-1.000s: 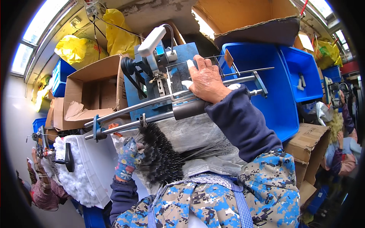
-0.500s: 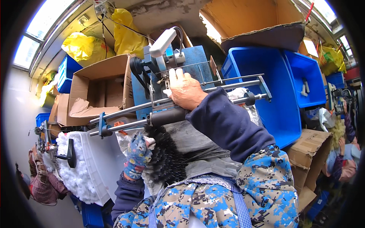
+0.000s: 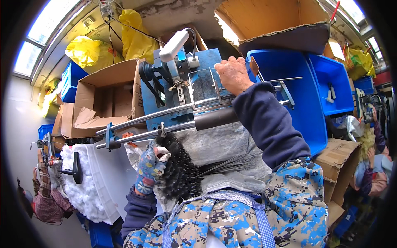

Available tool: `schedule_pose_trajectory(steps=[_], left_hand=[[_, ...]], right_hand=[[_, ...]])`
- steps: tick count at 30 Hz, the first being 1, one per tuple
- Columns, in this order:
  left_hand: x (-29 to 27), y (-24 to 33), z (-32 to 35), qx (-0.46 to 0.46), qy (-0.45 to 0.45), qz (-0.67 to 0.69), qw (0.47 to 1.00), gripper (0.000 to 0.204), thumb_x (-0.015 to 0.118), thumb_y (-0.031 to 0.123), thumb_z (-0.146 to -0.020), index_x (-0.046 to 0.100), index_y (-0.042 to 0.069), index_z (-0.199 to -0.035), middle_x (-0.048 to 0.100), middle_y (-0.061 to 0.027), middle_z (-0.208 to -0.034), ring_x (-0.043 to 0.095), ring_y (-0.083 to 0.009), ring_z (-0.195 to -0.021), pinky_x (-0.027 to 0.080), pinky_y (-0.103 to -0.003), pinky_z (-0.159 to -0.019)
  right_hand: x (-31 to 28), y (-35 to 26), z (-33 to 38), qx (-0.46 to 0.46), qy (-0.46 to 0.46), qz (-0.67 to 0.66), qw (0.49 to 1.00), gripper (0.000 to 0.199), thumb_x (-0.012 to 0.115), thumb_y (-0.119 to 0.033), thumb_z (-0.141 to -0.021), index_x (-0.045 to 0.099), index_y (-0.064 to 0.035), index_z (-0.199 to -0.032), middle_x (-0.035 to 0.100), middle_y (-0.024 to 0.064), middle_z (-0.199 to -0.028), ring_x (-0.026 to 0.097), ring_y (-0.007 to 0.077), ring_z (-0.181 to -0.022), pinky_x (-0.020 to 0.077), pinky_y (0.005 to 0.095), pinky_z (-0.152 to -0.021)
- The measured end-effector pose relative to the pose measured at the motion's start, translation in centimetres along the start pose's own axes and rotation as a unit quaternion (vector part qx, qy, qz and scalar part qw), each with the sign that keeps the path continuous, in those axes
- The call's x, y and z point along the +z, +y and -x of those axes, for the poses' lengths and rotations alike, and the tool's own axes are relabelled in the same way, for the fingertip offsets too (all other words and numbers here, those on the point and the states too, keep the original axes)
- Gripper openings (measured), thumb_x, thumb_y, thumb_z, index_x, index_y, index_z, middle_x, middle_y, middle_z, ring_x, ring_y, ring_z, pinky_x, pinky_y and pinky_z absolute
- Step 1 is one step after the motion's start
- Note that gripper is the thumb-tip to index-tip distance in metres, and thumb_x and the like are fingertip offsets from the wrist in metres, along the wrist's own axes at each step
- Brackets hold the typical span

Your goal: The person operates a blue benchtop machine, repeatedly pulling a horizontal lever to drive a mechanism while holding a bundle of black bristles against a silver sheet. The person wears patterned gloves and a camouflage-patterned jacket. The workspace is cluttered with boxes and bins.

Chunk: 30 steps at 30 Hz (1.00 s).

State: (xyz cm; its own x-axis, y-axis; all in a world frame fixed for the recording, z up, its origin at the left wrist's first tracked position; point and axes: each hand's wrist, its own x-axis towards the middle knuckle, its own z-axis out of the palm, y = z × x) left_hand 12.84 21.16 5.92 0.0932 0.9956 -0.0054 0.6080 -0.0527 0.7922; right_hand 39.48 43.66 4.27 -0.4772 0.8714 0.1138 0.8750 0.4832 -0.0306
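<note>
My right hand [image 3: 234, 74], bare, is closed around part of a thin wire frame [image 3: 191, 94] on the sliding carriage of a blue bench machine [image 3: 202, 61]. The dark sleeve [image 3: 219, 118] of the carriage sits on the right half of two steel rails [image 3: 142, 137]. My left hand [image 3: 151, 165], in a patterned glove with bare fingertips, is pinched shut below the rails; what it holds, if anything, is hidden. It is beside a bundle of wires with black bristly ends [image 3: 180, 169]. Their thin grey stems [image 3: 231, 166] lie across grey cloth on my lap.
An open cardboard box [image 3: 108, 97] stands left of the machine, and a large blue bin [image 3: 304, 120] right of it. White fluffy pieces [image 3: 84, 194] and a black hair dryer [image 3: 76, 167] are at the left. Other people [image 3: 51, 198] work at both sides.
My right hand has moved right from the machine's middle, and the wire frame and dark sleeve have slid right along the rails. My left hand has stayed beside the black bundle.
</note>
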Motion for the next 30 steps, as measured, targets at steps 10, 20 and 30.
schedule_pose_trajectory(steps=[10, 20, 30], left_hand=[[-0.7, 0.5, 2.1, -0.141, 0.066, 0.294, 0.943, 0.02, 0.068, -0.001, -0.076, 0.06, 0.002, -0.094, 0.064, -0.0056, -0.081, 0.061, -0.0111, -0.067, 0.049, -0.023, -0.061], [-1.5, 0.7, 2.2, -0.053, -0.033, 0.268, 0.962, 0.015, 0.064, -0.003, -0.078, 0.061, 0.001, -0.092, 0.063, -0.0072, -0.082, 0.061, -0.0123, -0.064, 0.048, -0.023, -0.058], [-0.8, 0.9, 1.9, -0.05, 0.089, 0.151, 0.983, 0.012, 0.063, -0.001, -0.08, 0.06, -0.001, -0.091, 0.064, -0.0078, -0.077, 0.064, -0.015, -0.071, 0.05, -0.025, -0.061]], right_hand=[[-6.6, -6.3, 11.6, -0.204, -0.074, -0.391, 0.894, 0.031, 0.059, 0.004, -0.065, 0.056, 0.0005, -0.095, 0.056, 0.0151, -0.084, 0.057, 0.0311, -0.083, 0.0466, 0.039, -0.069], [-5.7, -9.8, 9.6, -0.003, -0.004, -0.917, 0.398, 0.025, 0.045, -0.015, -0.095, 0.059, 0.0053, -0.098, 0.064, 0.0204, -0.093, 0.064, 0.0274, -0.087, 0.0521, 0.0395, -0.077], [-6.2, -6.9, 2.2, -0.057, 0.077, -0.098, 0.991, 0.018, 0.053, 0.002, -0.074, 0.05, 0.0027, -0.092, 0.051, 0.0171, -0.086, 0.058, 0.0283, -0.072, 0.0509, 0.033, -0.06]])
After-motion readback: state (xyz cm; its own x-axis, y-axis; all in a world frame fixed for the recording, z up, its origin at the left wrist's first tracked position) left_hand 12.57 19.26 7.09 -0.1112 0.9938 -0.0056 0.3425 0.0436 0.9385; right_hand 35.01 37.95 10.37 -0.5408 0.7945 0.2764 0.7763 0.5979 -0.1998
